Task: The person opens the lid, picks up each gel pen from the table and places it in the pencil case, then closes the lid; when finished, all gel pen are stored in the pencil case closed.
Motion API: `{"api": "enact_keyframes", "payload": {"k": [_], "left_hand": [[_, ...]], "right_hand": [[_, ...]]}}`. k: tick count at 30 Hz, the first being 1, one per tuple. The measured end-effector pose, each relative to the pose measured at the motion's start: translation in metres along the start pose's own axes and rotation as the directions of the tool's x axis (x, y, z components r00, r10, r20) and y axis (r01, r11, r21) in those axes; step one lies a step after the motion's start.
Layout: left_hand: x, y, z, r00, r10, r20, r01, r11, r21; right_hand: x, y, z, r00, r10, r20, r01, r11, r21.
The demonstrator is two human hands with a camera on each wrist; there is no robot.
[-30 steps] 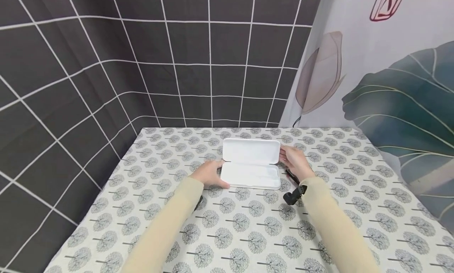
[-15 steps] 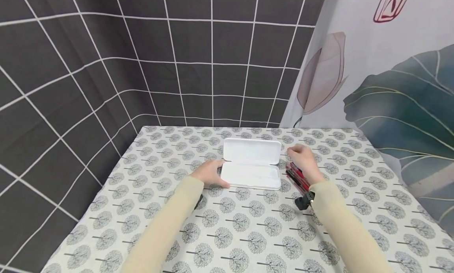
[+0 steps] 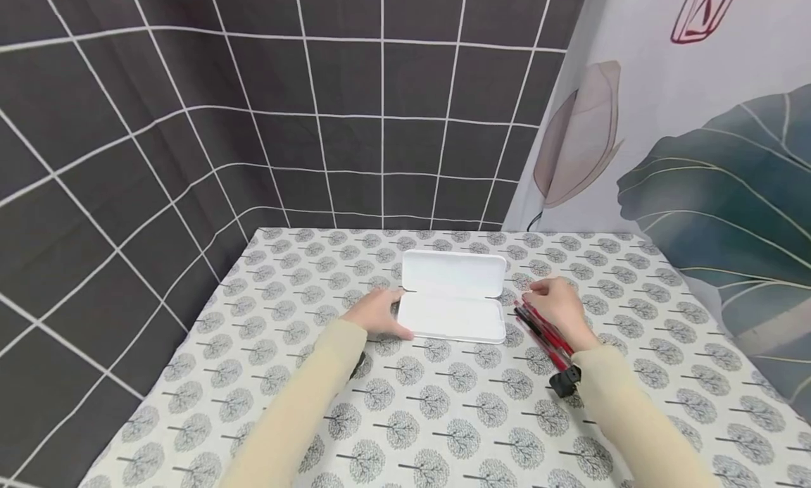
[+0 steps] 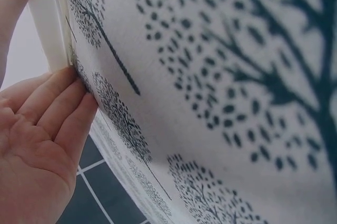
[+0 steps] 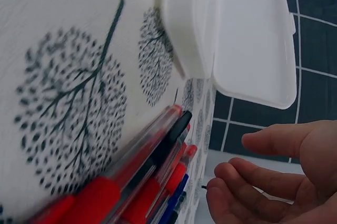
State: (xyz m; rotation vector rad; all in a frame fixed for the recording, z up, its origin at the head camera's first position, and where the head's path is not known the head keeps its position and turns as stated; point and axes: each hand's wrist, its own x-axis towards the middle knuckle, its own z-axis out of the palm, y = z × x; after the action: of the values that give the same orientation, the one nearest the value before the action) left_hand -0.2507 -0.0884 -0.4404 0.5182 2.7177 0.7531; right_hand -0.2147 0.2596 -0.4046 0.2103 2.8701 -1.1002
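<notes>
A white pencil case (image 3: 451, 319) lies on the cloth with its lid (image 3: 453, 273) raised at the back. My left hand (image 3: 375, 312) holds its left end, thumb at the front corner and fingers toward the hinge. In the left wrist view, the fingers (image 4: 55, 98) reach nearly straight against the case's side. To the right of the case, my right hand (image 3: 557, 306) hovers above a bunch of pens (image 3: 538, 329), its fingers loosely bent with nothing between them. The pens (image 5: 142, 182) have red, black and blue parts and lie side by side; the hand partly covers them from above.
A white cloth (image 3: 437, 417) printed with grey trees covers the table. Behind it hangs a dark curtain (image 3: 342, 143) with a white grid, which also runs along the left. A pale curtain (image 3: 640, 143) with leaf shapes hangs at the right.
My right hand has left the lid's right edge and moved right and nearer to me, over the pens, which show more now. My left hand stays at the case.
</notes>
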Motion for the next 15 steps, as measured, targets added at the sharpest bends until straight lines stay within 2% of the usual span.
{"api": "enact_keyframes", "payload": {"k": [7, 15], "left_hand": [[-0.002, 0.002, -0.002, 1.000, -0.008, 0.008, 0.008, 1.000, 0.013], [-0.004, 0.004, -0.004, 1.000, 0.011, -0.012, -0.011, 1.000, 0.019]], "right_hand": [[-0.009, 0.010, -0.006, 0.996, -0.089, -0.012, 0.088, 0.990, -0.107], [-0.012, 0.019, -0.014, 0.995, -0.098, -0.024, 0.090, 0.972, -0.216]]}}
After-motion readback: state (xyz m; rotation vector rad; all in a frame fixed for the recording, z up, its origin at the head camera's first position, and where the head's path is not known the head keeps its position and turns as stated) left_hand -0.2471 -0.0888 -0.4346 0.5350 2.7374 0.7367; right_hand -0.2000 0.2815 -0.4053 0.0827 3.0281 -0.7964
